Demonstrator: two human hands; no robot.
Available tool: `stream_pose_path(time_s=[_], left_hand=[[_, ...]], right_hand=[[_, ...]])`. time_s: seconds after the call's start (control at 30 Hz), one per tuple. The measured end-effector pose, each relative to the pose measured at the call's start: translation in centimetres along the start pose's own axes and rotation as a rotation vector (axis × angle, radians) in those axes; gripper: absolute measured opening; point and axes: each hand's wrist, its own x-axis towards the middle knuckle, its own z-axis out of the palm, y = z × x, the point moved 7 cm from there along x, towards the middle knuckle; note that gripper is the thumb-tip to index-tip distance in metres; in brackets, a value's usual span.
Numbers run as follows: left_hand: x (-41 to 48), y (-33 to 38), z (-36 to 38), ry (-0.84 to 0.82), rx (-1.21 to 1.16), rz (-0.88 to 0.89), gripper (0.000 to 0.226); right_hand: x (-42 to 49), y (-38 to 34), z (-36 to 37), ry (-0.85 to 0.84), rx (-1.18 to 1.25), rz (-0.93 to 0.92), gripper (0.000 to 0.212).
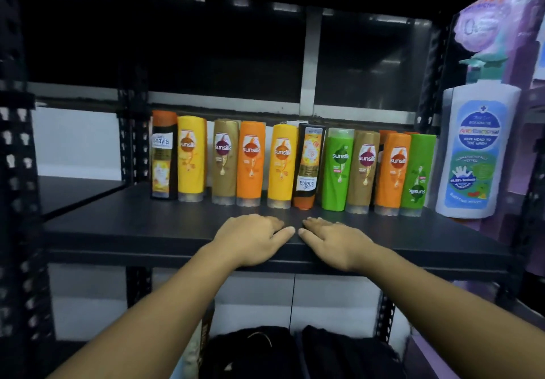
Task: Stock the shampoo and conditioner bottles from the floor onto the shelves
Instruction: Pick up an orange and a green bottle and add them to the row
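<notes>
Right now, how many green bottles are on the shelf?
2. One green bottle right of the inverted black bottle; the other green bottle left of the white pump bottle. Others may hide behind.

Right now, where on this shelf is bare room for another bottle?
Bare: the shelf left of the upright Shayla bottle, and the front strip beside the left hand and right hand. Crowded: the right end, around the inverted green bottle, near the white pump bottle.
</notes>
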Motion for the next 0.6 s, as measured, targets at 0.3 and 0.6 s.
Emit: stream_pose_path(time_s=[0.3,0.6], left_hand=[[1.2,-0.2,1.4,-0.177,0.016,-0.092,0.065],[0.2,0.8,0.4,-0.17,0.052,-0.168,0.062]], right_hand=[[-0.6,0.1,-0.1,0.108,-0.033,0.04,0.058],[-0.8,0.1,-0.1,0.145,-0.03,-0.013,0.059]])
